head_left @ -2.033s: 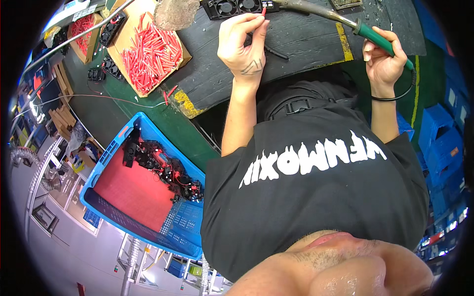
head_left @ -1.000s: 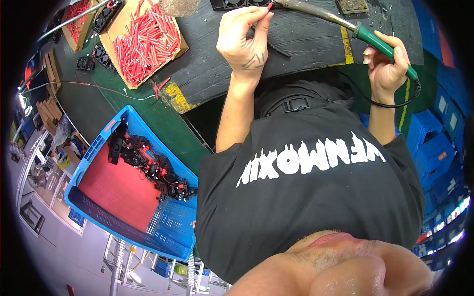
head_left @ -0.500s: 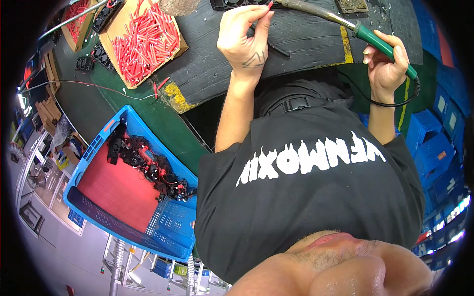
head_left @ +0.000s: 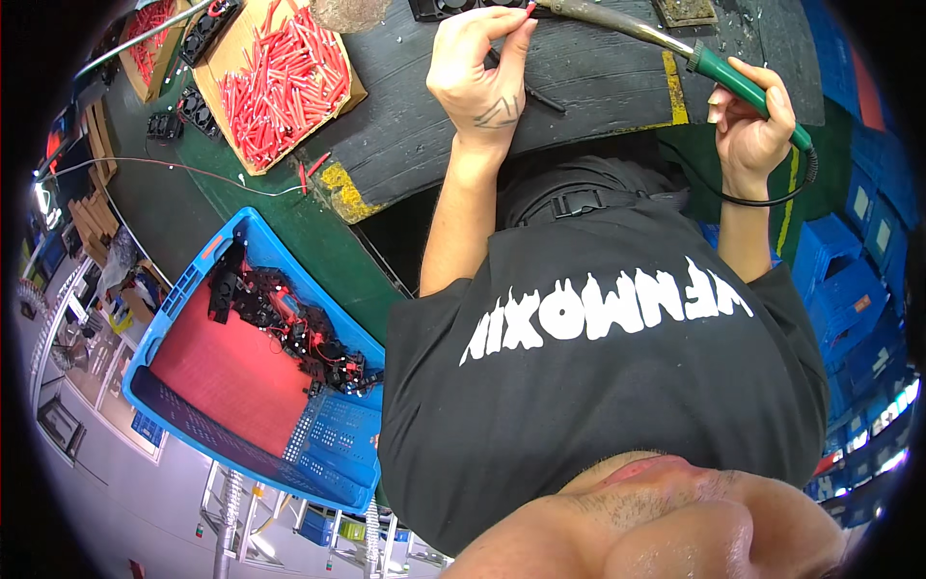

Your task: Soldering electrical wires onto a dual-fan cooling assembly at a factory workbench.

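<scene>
Between clamped left fingers (head_left: 494,23), a red piece (head_left: 531,8) near the soldering iron (head_left: 632,26) (right fingers (head_left: 764,78) around its handle (head_left: 718,68)).

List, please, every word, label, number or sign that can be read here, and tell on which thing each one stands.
Black T-shirt: large white lettering across the chest; wording not copied here.
Left hand: dark angular marking near the wrist; I cannot read it clearly.
Blue crates at the right: small pale patches, perhaps labels, too small to read.
</scene>
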The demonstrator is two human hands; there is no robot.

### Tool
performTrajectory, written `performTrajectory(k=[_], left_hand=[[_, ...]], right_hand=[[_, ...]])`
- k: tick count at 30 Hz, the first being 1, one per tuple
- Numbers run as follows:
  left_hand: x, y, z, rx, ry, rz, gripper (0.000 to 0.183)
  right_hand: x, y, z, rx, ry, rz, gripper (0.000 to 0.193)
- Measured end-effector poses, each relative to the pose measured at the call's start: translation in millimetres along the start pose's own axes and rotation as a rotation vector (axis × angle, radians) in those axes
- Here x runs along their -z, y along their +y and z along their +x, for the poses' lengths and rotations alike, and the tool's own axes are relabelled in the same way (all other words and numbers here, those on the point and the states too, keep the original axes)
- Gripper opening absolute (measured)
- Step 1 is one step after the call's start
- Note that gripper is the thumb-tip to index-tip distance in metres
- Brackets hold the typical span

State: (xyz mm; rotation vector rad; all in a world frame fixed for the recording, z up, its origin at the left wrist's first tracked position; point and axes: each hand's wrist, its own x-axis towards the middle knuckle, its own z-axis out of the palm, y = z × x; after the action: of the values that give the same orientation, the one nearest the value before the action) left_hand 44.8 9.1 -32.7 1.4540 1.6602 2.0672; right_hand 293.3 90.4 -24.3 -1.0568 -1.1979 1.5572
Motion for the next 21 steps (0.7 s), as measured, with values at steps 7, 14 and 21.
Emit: performTrajectory(k=[7, 14, 21], left_hand=[[-2, -28, -5, -0.181, 0.121, -0.17, 0.011], [1, -1, 0, 0.137, -0.101, 0.218, 0.011], [-2, -3, 0, 0.011, 0.004, 0.002, 0.012]], right_hand=[[-4, 1, 0, -0.004, -0.02, 0.021, 0.051], [4, 6, 1, -0.039, 0.005, 0.047, 0.051], [9, 11, 3, -0.071, 0.004, 0.107, 0.05]])
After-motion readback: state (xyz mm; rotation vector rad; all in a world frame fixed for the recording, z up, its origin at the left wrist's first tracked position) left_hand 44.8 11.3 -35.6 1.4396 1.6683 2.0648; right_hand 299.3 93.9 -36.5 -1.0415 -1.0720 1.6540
